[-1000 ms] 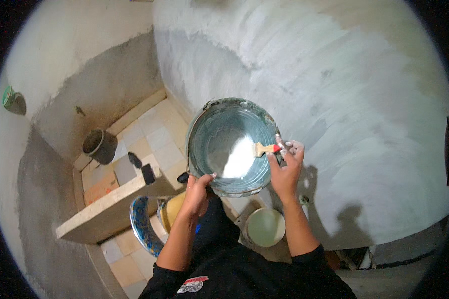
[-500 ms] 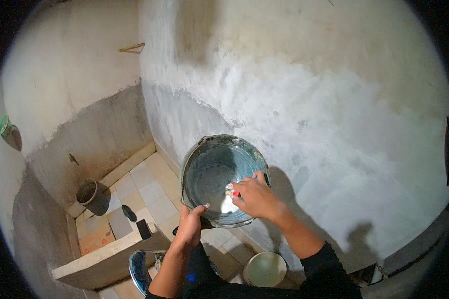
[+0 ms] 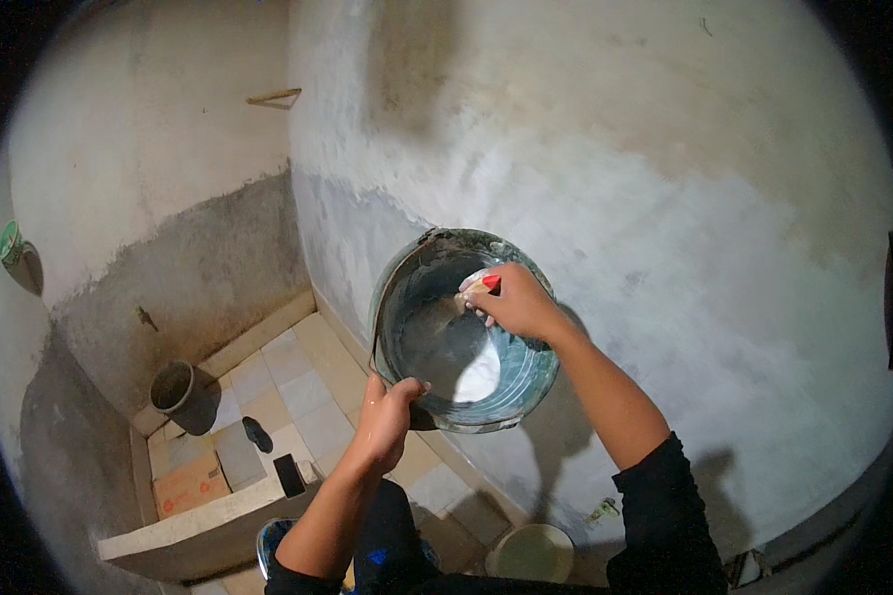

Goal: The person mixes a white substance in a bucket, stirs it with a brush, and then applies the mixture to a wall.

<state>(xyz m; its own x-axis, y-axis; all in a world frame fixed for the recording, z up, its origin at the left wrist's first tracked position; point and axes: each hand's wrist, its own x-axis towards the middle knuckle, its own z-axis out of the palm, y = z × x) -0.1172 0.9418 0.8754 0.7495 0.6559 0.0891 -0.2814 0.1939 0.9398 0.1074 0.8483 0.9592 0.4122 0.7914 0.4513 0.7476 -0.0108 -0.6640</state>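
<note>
A worn, paint-crusted dark teal bucket [image 3: 506, 387] is held up at the centre, tilted toward me, with white liquid [image 3: 476, 377] pooled in its lower right. My left hand [image 3: 387, 416] grips its lower-left rim, thumb over the edge. My right hand [image 3: 506, 302] is closed on a paintbrush [image 3: 486, 285] with a red-tipped handle, inside the upper part of the bucket; the bristles are partly hidden by fingers and glare.
A grey bucket [image 3: 174, 392], dark slipper [image 3: 257, 434] and cardboard [image 3: 191, 483] lie behind a low ledge [image 3: 159, 535] with a black object [image 3: 288, 474] on it. A pale basin [image 3: 529, 555] is below; a patchy plastered wall [image 3: 704, 248] rises at right.
The bucket dropped lower, then came back up slightly and tilts more. My right hand moved from the right rim into the bucket's inside with the brush, then shifted upward.
</note>
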